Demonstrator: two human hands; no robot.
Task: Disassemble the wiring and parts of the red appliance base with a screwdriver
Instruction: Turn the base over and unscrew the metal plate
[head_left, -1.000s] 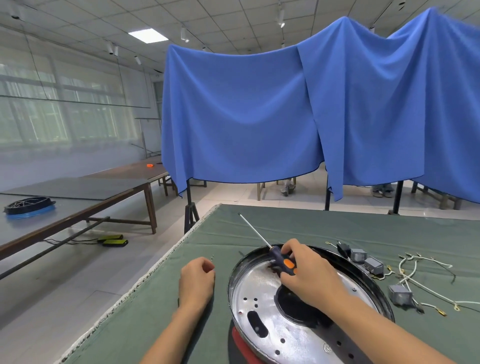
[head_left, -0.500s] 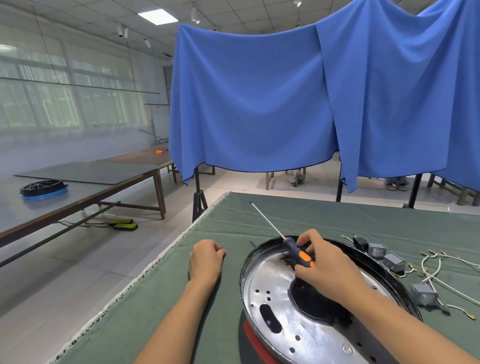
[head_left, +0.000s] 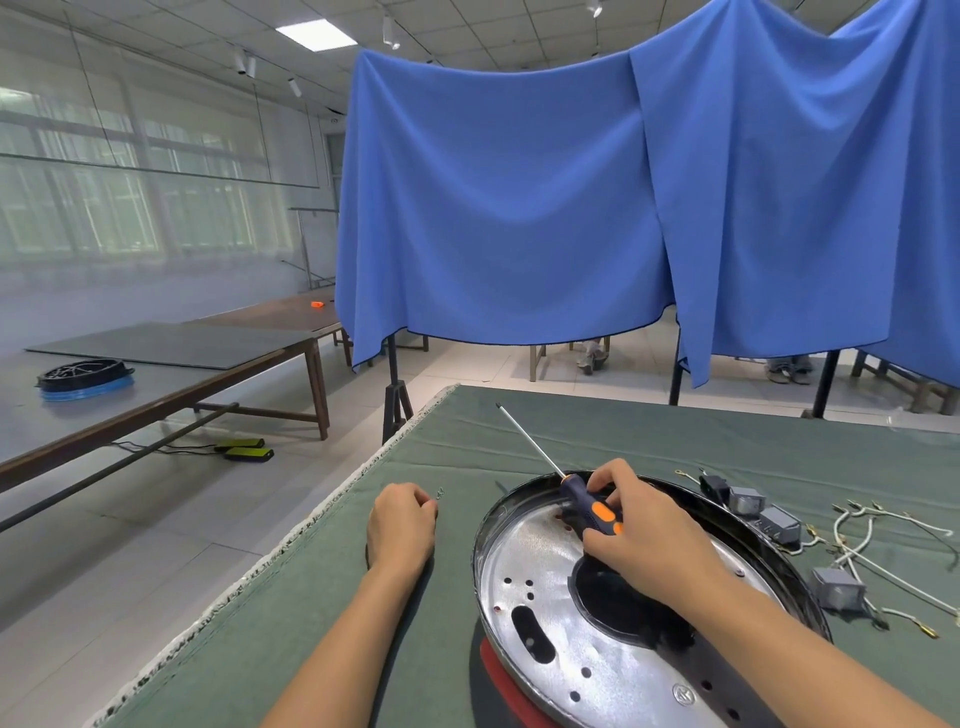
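Note:
The red appliance base (head_left: 597, 639) lies in front of me on the green table, its shiny metal plate with a black rim facing up and a red edge showing below. My right hand (head_left: 649, 535) rests on the plate and grips the blue and orange handle of a screwdriver (head_left: 582, 499), whose long shaft points away to the upper left. My left hand (head_left: 402, 525) lies on the cloth to the left of the base, fingers curled shut. A tiny screw (head_left: 440, 492) sits by its fingertips.
Removed grey connector blocks (head_left: 769, 519) and white wires (head_left: 872, 540) lie to the right of the base. The green table (head_left: 675, 436) ends at a frayed left edge. Blue curtains (head_left: 571, 208) hang behind; a long table (head_left: 171, 374) stands at left.
The camera has tilted and shifted a little, so the scene sits slightly differently in frame. Both hands keep nearly the same pose, the right still holding the screwdriver on the plate.

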